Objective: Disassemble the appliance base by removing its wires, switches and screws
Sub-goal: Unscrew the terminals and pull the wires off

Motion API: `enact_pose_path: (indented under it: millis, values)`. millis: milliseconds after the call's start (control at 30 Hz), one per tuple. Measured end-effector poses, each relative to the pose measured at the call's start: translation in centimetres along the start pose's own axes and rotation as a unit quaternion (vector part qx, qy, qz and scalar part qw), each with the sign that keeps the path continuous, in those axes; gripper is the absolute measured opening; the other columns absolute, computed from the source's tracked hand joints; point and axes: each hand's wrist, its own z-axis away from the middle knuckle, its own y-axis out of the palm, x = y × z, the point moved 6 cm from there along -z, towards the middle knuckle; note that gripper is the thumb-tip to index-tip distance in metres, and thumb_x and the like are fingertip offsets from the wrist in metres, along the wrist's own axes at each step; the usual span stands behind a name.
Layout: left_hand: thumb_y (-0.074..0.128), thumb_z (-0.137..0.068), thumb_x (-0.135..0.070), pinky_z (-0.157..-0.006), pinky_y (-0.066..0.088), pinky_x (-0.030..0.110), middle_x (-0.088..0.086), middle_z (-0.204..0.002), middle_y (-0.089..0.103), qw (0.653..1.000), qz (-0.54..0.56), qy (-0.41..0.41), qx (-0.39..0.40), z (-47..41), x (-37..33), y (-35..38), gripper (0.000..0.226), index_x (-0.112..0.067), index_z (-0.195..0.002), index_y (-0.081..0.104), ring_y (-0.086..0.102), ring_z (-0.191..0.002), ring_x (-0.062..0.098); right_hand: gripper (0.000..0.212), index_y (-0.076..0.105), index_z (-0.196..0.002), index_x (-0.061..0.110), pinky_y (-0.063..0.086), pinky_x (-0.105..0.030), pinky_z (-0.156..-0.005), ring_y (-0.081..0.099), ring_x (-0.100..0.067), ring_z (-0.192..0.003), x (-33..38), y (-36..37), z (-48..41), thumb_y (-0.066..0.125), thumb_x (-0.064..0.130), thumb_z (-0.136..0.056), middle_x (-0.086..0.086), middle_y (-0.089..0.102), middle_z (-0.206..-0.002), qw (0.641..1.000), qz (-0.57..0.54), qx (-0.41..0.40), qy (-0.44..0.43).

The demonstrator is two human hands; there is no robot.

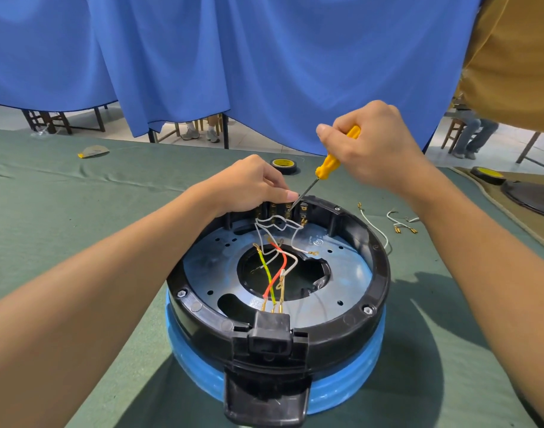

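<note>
While the right hand (374, 152) wraps its fingers round the yellow handle of the screwdriver (337, 157) and sets the tip among the brass terminals, the step in hand looks to be prising 1 wire connector off the switch row (287, 209); the left hand (255, 189) curls over that row at the far rim, thumb and forefinger pinched together beside the tip, though whether they hold a wire I cannot tell. The next move likely calls for a short, gentle lever with the blade while the left hand steadies the row; too much force could slip the tip.

The appliance base (379, 273) stands underside-up on the green cloth (79, 211), near the middle. It is round, so its only real axis runs near to far: socket (269, 338) at the near rim, switches at the far rim. 3 leads (277, 273) join the socket, so wires, switches and rim screws are left to do. The screwdriver slants from far right down to near left. Freed wires (399, 224) lie on the cloth to the right.
</note>
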Motion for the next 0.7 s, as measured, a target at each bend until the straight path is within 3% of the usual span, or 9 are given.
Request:
enact_pose_path:
  millis: [133,233,367,467,567,700]
  values:
    - [0.069,-0.086,-0.040,-0.095,0.050,0.039,-0.004,-0.093,0.073,1.000,-0.001,-0.003,0.002,0.0,0.0,0.0,0.025,-0.018,-0.095,0.077,0.065,-0.094,0.013,0.040,0.049,-0.066,-0.016,0.021,-0.025,-0.046,0.019,-0.013,-0.050,-2.7,0.8,-1.1,0.056,0.017,-0.088,-0.010,0.023,-0.054,0.993,-0.060,0.031,0.092]
    - [0.069,-0.086,-0.039,-0.094,0.050,0.038,-0.004,-0.092,0.073,1.000,0.000,-0.004,-0.001,0.0,0.0,-0.1,0.024,-0.018,-0.095,0.077,0.066,-0.094,0.013,0.040,0.042,-0.062,-0.013,0.016,-0.031,-0.051,0.019,-0.021,-0.055,-4.7,1.9,-1.2,0.055,0.015,-0.087,-0.011,0.022,-0.062,0.976,-0.139,0.063,0.154]
    - [0.070,-0.085,-0.037,-0.087,0.049,0.032,-0.009,-0.085,0.072,1.000,0.012,-0.003,-0.004,-0.1,0.1,-0.2,0.019,-0.020,-0.090,0.077,0.064,-0.086,0.009,0.047,0.029,-0.053,0.013,0.013,-0.030,-0.049,0.016,-0.018,-0.049,-6.6,3.1,-0.8,0.056,0.015,-0.090,-0.003,0.019,-0.057,0.953,-0.204,0.081,0.208]
    - [0.070,-0.085,-0.037,-0.091,0.050,0.035,-0.006,-0.087,0.072,1.000,0.015,-0.006,0.000,0.0,0.1,-0.1,0.021,-0.018,-0.092,0.077,0.065,-0.091,0.013,0.048,0.028,-0.054,0.017,0.014,-0.025,-0.045,0.016,-0.017,-0.043,-7.2,4.0,-0.3,0.057,0.014,-0.092,-0.001,0.021,-0.050,0.941,-0.220,0.095,0.239]
    - [0.070,-0.086,-0.038,-0.095,0.050,0.039,-0.004,-0.091,0.073,1.000,0.011,-0.007,0.000,0.0,0.0,0.0,0.024,-0.018,-0.094,0.077,0.065,-0.094,0.014,0.045,0.032,-0.055,0.012,0.016,-0.025,-0.045,0.017,-0.016,-0.043,-7.2,4.0,0.0,0.057,0.014,-0.092,-0.001,0.023,-0.050,0.938,-0.230,0.087,0.245]
    - [0.069,-0.086,-0.039,-0.095,0.050,0.038,-0.004,-0.093,0.074,1.000,0.008,-0.008,0.001,0.0,0.1,-0.1,0.024,-0.019,-0.095,0.077,0.065,-0.092,0.011,0.044,0.050,-0.059,-0.005,0.021,-0.027,-0.047,0.023,-0.020,-0.049,-5.3,1.8,-0.2,0.057,0.024,-0.091,-0.009,0.029,-0.056,0.974,-0.143,0.040,0.168]
